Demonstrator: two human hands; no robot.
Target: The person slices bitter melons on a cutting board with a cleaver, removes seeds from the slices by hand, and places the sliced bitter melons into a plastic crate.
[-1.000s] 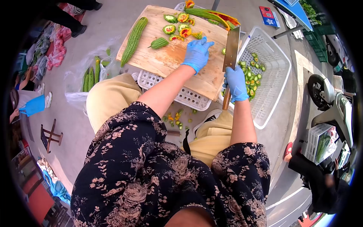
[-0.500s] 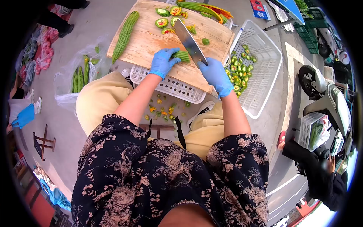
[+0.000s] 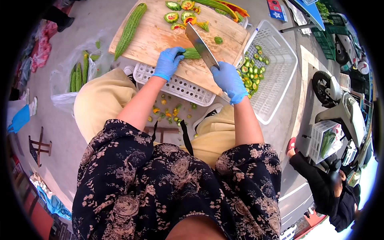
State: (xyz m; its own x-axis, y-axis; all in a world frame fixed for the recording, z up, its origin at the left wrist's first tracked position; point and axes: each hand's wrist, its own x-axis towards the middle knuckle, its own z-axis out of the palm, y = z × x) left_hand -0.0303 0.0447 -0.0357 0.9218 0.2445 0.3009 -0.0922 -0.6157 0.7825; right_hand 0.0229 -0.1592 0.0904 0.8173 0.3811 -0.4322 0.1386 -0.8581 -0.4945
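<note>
My left hand [image 3: 169, 63], in a blue glove, is closed around the near end of a short piece of green bitter melon [image 3: 192, 53] on the wooden cutting board [image 3: 154, 38]. My right hand [image 3: 229, 80], gloved in the same blue, grips the handle of a cleaver [image 3: 201, 46]. The cleaver's blade stands at the right end of the melon piece; I cannot tell whether it is cutting into it. A whole bitter melon [image 3: 131, 31] lies along the board's left side. Cut chunks with orange and red insides [image 3: 172, 17] lie at the far edge.
A white basket [image 3: 276, 96] right of the board holds many melon slices [image 3: 251, 72]. Another white crate [image 3: 176, 86] supports the board. A plastic bag with bitter melons [image 3: 78, 77] lies at left. Scraps [image 3: 170, 113] litter the ground. A person in black [image 3: 332, 188] sits near a scooter [image 3: 348, 108].
My left hand has shifted slightly back along the melon piece, showing a bit more of it. The cleaver stays beside the piece's right end. The whole view has moved a little.
</note>
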